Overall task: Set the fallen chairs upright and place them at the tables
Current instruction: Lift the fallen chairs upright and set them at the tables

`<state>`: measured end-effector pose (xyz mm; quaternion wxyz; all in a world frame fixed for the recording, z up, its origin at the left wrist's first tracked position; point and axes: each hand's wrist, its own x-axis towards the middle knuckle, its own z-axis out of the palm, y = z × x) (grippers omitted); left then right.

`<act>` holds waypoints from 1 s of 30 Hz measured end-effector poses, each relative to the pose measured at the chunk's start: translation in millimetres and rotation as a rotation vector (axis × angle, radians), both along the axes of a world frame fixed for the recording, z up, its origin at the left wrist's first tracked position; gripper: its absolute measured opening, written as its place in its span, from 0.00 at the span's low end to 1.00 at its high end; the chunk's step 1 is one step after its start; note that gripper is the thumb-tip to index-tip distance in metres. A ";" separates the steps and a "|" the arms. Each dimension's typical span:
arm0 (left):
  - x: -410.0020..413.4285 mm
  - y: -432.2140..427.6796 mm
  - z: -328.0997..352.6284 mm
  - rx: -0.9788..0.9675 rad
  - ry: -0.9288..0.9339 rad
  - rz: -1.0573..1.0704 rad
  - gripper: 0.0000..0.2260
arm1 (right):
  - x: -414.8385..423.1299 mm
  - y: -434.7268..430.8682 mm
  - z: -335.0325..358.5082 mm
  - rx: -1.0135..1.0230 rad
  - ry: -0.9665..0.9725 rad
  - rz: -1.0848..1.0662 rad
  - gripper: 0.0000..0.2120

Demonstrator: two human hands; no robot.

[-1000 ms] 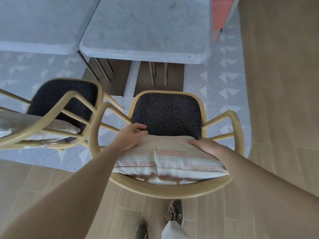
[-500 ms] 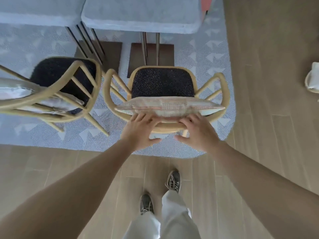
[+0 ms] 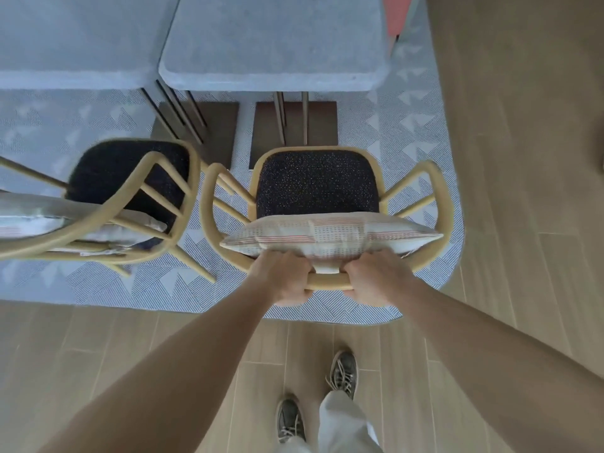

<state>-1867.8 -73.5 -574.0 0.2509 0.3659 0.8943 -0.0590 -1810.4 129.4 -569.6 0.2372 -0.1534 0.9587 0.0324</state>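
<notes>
A yellow wooden chair (image 3: 438, 191) with a dark speckled seat stands upright facing a grey stone table (image 3: 274, 47). A striped cushion (image 3: 330, 238) leans against its backrest. My left hand (image 3: 284, 282) and my right hand (image 3: 372, 279) both grip the curved top rail of that backrest, close together at its middle. A second upright chair (image 3: 157, 178) of the same kind stands just to the left, in front of another grey table (image 3: 75, 44), with its own cushion.
Both chairs stand on a patterned grey rug (image 3: 408, 125); wooden floor (image 3: 523, 158) lies to the right and behind me. Brown table bases (image 3: 295, 125) sit ahead of the chair. A red seat (image 3: 397, 14) shows beyond the table. My feet are below.
My hands left the cushion, drew back, and closed on the backrest's top rail. I stepped back from the chair.
</notes>
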 end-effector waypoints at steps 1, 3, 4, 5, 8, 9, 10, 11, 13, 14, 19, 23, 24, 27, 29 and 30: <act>-5.0 0.4 1.9 0.001 -0.002 0.014 0.13 | -5.8 -0.1 1.7 -0.002 -0.006 0.006 0.17; -18.6 0.8 2.5 -0.013 0.027 0.016 0.13 | -20.3 -2.3 3.6 0.001 0.004 0.000 0.16; -27.7 1.0 3.3 -0.025 0.033 0.021 0.13 | -30.1 -4.2 4.9 0.002 0.003 -0.004 0.16; -37.2 0.3 3.9 -0.033 0.031 0.034 0.14 | -40.1 -4.5 5.5 0.003 0.003 -0.004 0.16; -60.1 -3.1 4.5 -0.027 0.024 0.045 0.15 | -64.0 -6.9 7.2 -0.001 0.004 0.006 0.16; -67.7 -4.5 4.8 -0.021 0.026 0.050 0.15 | -72.4 -8.3 8.4 0.003 0.001 0.009 0.16; -76.1 -6.0 5.4 -0.016 0.022 0.058 0.15 | -81.5 -10.0 9.0 0.010 -0.004 0.012 0.16; -85.5 -8.6 5.6 -0.008 0.022 0.063 0.15 | -91.8 -12.5 9.2 0.019 0.000 0.014 0.17; -103.8 -16.0 5.5 0.004 0.019 0.056 0.14 | -110.5 -20.2 9.1 0.034 0.023 0.013 0.17; -113.8 -21.6 5.6 0.010 0.014 0.050 0.15 | -119.3 -25.6 8.1 0.041 0.033 0.012 0.17; -158.7 -55.6 -0.6 0.027 0.040 0.009 0.16 | -157.8 -60.4 6.5 0.052 0.030 -0.020 0.17; -181.8 -74.4 -4.9 0.050 0.047 -0.042 0.14 | -174.8 -79.4 4.6 0.049 0.034 -0.041 0.17; -184.1 -77.0 -5.5 0.055 0.040 -0.050 0.14 | -175.6 -80.5 4.7 0.063 0.017 -0.042 0.17; -181.6 -77.4 -6.9 0.080 0.032 -0.066 0.13 | -172.7 -81.0 2.2 0.066 0.038 -0.046 0.18; -182.8 -76.7 -4.4 0.092 0.033 -0.064 0.12 | -174.8 -81.6 4.1 0.069 0.019 -0.070 0.18; -182.4 -77.0 -2.5 0.099 0.022 -0.054 0.12 | -174.2 -81.9 5.7 0.065 -0.012 -0.087 0.17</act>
